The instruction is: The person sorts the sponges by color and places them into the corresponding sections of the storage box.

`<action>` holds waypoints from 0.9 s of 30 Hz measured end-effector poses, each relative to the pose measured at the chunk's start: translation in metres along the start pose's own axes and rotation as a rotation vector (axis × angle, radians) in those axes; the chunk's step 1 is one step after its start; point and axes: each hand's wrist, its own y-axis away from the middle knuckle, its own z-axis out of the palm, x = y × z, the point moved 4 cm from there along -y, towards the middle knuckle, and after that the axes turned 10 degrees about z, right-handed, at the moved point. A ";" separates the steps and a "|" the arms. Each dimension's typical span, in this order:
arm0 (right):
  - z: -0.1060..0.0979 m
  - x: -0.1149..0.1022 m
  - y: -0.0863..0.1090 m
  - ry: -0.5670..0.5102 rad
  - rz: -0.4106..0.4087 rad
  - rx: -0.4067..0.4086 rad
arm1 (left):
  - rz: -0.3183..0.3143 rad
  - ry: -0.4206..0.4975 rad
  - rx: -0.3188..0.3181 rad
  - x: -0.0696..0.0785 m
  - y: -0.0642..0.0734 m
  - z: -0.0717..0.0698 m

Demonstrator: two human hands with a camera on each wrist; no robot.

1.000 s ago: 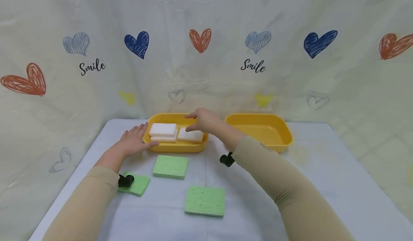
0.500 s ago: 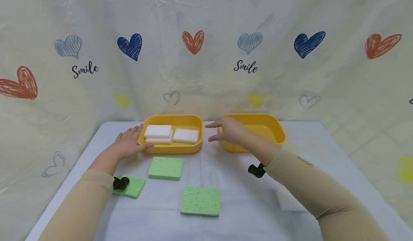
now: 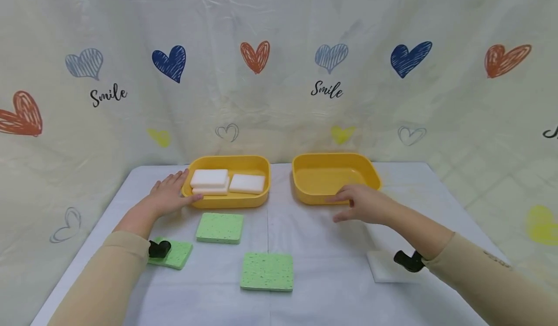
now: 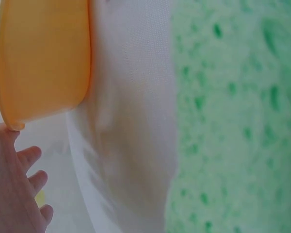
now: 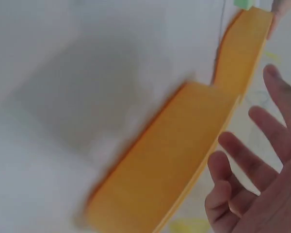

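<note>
On the left side of the table is a yellow tray (image 3: 226,201) holding several white sponges (image 3: 209,178). My left hand (image 3: 167,195) rests against its left end with fingers stretched out, the thumb on the front rim. In the left wrist view those fingers lie along the tray's corner. My right hand (image 3: 366,204), fingers loosely bent and holding nothing, hovers by the front rim of a second yellow tray (image 3: 320,190), which has no sponges in it. The right wrist view shows the right hand (image 5: 262,179) above that tray's side.
Green sponges lie on the cloth: one in front of the left tray (image 3: 220,228), another nearer the front (image 3: 267,271), a third partly under the left wrist camera (image 3: 176,256). A flat white piece (image 3: 385,268) lies near the right forearm. A heart-print curtain (image 3: 279,98) hangs behind.
My right hand has moved from over the left tray's sponges to the right and toward me, past the second tray's front. The left hand stays on its tray. The view has shifted slightly.
</note>
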 end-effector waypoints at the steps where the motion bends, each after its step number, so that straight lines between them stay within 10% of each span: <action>1: 0.001 0.008 0.006 -0.002 0.012 -0.019 | 0.005 0.001 0.004 0.000 0.000 0.000; 14: 0.020 0.090 0.077 -0.120 0.060 -0.148 | 0.010 -0.015 0.005 -0.002 0.001 0.000; 27: 0.047 0.123 0.110 -0.165 0.067 -0.194 | 0.017 0.015 0.017 -0.003 0.001 0.001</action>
